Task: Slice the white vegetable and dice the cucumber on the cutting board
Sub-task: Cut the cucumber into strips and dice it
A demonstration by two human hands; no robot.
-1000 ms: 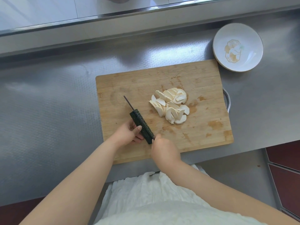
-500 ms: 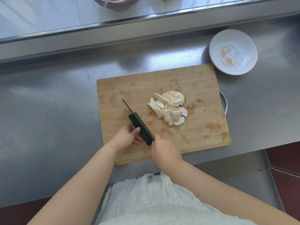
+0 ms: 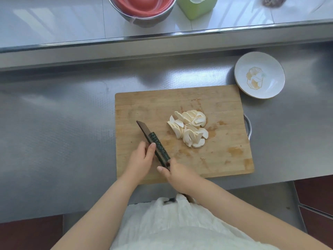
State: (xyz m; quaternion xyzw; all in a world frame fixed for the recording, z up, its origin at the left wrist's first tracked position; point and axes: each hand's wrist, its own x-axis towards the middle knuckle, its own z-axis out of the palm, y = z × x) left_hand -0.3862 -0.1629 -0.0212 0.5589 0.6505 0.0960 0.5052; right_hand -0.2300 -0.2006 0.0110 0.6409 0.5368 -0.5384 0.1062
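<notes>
Head view puts me right above a rectangular bamboo cutting board, its pale striped grain marked with darker damp stains, lying flat on a dimpled stainless-steel counter. Right of the board's centre I see the white vegetable slices, thin, smooth, half-moon pieces piled in a loose overlapping fan. Toward the near left part of the board lies the cucumber, a dark green, bumpy-skinned length set on a diagonal. My left hand is curled against its left side, thumb pressed to the skin, pinning it to the wood. My right hand is closed round the handle of the knife, which I can hardly see under the fingers; the dark, narrow blade runs along the top of the cucumber and its pointed tip sticks out past the far end. Whether the edge has entered the flesh I cannot tell. Just beyond the board's far right corner sits a shallow round white plate with a gold printed motif. On the glossy raised ledge behind I make out a steel bowl with red inside and a light green container, both cropped.
</notes>
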